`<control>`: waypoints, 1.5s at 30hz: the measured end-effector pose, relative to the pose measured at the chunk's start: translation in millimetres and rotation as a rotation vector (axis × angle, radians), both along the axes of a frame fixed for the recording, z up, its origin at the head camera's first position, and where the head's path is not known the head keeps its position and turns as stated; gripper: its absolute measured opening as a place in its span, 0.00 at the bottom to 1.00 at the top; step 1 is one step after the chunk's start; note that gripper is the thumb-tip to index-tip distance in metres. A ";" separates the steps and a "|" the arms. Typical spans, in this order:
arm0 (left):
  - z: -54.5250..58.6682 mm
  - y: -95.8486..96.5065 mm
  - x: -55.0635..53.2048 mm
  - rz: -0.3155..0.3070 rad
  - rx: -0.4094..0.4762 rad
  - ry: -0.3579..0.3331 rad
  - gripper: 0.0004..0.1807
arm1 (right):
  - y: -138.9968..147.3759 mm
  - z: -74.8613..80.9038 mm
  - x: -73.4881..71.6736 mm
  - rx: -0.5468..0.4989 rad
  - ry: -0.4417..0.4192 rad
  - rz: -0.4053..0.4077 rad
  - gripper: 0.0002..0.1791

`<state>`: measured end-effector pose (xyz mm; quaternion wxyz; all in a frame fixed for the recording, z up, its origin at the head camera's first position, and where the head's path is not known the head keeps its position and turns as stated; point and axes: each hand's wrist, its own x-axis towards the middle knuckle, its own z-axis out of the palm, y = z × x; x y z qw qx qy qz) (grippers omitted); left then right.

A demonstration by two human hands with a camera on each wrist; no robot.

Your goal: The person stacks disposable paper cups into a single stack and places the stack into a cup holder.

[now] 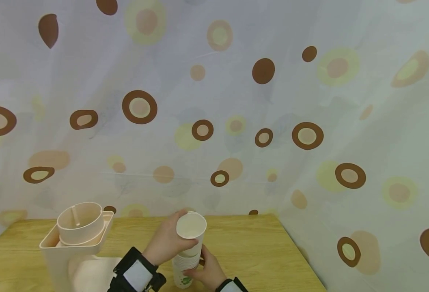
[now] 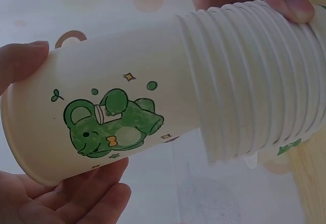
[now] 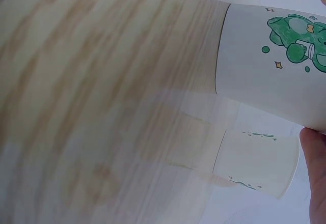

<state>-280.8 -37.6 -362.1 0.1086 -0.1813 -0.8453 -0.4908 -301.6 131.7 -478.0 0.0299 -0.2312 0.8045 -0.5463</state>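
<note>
My left hand (image 1: 170,239) holds a white paper cup (image 1: 191,225) near its rim, thumb on one side and fingers on the other. In the left wrist view a green cartoon animal is printed on this cup (image 2: 114,117). Its narrow end meets a stack of nested paper cups (image 2: 254,81), and most of its side shows; whether its base is still inside cannot be seen. Lower down, my right hand (image 1: 210,271) grips the stack, which stands upright at the table. The right wrist view shows the stack's lower part (image 3: 270,61) and a little of that hand.
On the left of the wooden table (image 1: 251,247) stands a beige plastic holder (image 1: 55,259) with a round container (image 1: 80,233) in its top. Another paper cup (image 3: 257,160) stands beyond the stack in the right wrist view. A spotted curtain (image 1: 214,101) hangs behind.
</note>
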 end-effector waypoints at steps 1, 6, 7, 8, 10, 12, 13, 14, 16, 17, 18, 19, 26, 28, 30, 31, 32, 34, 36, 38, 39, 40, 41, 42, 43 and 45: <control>-0.8 0.6 0.2 0.002 -0.002 0.009 0.42 | -0.1 0.1 0.1 -0.001 -0.003 0.001 0.38; -6.1 3.3 -0.2 0.006 -0.024 0.044 0.41 | -0.7 1.1 1.9 -0.013 -0.005 0.007 0.38; -7.4 3.4 -0.4 0.006 -0.030 0.040 0.42 | -0.8 1.2 2.3 -0.015 -0.002 0.009 0.38; -8.5 3.4 -0.4 0.006 -0.040 0.036 0.42 | -0.8 1.4 2.6 -0.016 -0.001 0.008 0.38; -10.8 3.1 0.0 0.008 -0.047 0.024 0.42 | -0.9 1.8 2.8 -0.016 0.001 0.011 0.38; -12.8 2.4 0.8 0.008 -0.053 0.009 0.42 | -0.9 1.7 2.7 -0.012 0.000 0.011 0.38; -13.8 2.1 1.0 0.008 -0.053 0.007 0.42 | -0.9 1.6 2.4 -0.011 -0.004 0.011 0.39; -14.7 1.9 1.3 0.010 -0.054 0.008 0.42 | -0.8 1.5 2.1 -0.010 -0.007 0.009 0.39; -16.4 1.3 1.3 0.010 -0.052 0.011 0.42 | -0.6 0.7 1.4 -0.003 -0.008 0.005 0.39; -17.0 1.0 1.2 0.009 -0.053 0.013 0.42 | -0.5 0.3 1.0 0.000 -0.006 0.003 0.39; -17.4 0.7 1.1 0.008 -0.053 0.015 0.42 | -0.5 0.0 0.7 0.001 -0.005 0.002 0.39; -17.6 0.4 1.0 0.005 -0.052 0.015 0.42 | -0.4 -0.4 0.5 0.003 -0.003 0.001 0.39; -16.7 -1.9 3.0 -0.028 -0.043 -0.025 0.41 | -0.3 -1.4 0.5 0.005 0.006 0.004 0.40; -16.2 -2.3 4.3 -0.029 -0.047 -0.032 0.40 | -0.3 -1.2 0.7 0.009 0.008 0.002 0.40; -16.2 -2.4 5.4 -0.027 -0.047 -0.036 0.41 | -0.3 -0.6 1.1 0.007 0.011 0.005 0.40; -16.7 -2.5 5.7 -0.025 -0.051 -0.036 0.41 | -0.3 -0.4 1.2 0.007 0.011 0.005 0.40; -17.3 -2.5 5.8 -0.023 -0.052 -0.036 0.42 | -0.2 -0.1 1.4 0.006 0.010 0.006 0.40; -18.9 -2.6 5.8 -0.017 -0.060 -0.029 0.42 | -0.1 0.3 1.6 0.003 0.012 0.009 0.40; -20.9 -2.6 5.4 -0.009 -0.068 -0.019 0.42 | -0.1 0.3 1.5 0.004 0.010 0.009 0.40; -22.7 -2.6 4.7 -0.005 -0.073 -0.008 0.42 | -0.1 0.5 1.4 0.002 0.007 0.009 0.40; -23.6 -2.3 4.4 -0.003 -0.075 -0.003 0.42 | -0.1 0.4 1.3 0.002 0.006 0.007 0.40; -24.4 -1.9 4.1 -0.003 -0.074 0.000 0.41 | -0.1 0.3 1.3 0.001 0.007 0.007 0.40; -25.0 -1.7 4.2 -0.002 -0.073 0.003 0.41 | -0.2 0.4 1.5 0.001 0.003 0.005 0.40; -25.6 -1.3 4.1 -0.004 -0.070 0.005 0.41 | -0.2 0.5 1.7 0.000 0.006 0.005 0.40; -26.2 -1.1 4.1 -0.004 -0.071 0.006 0.41 | -0.3 0.8 2.0 -0.002 0.008 0.006 0.40; -27.2 -0.6 4.2 -0.002 -0.072 0.009 0.41 | -0.4 1.1 2.4 -0.003 0.011 0.005 0.40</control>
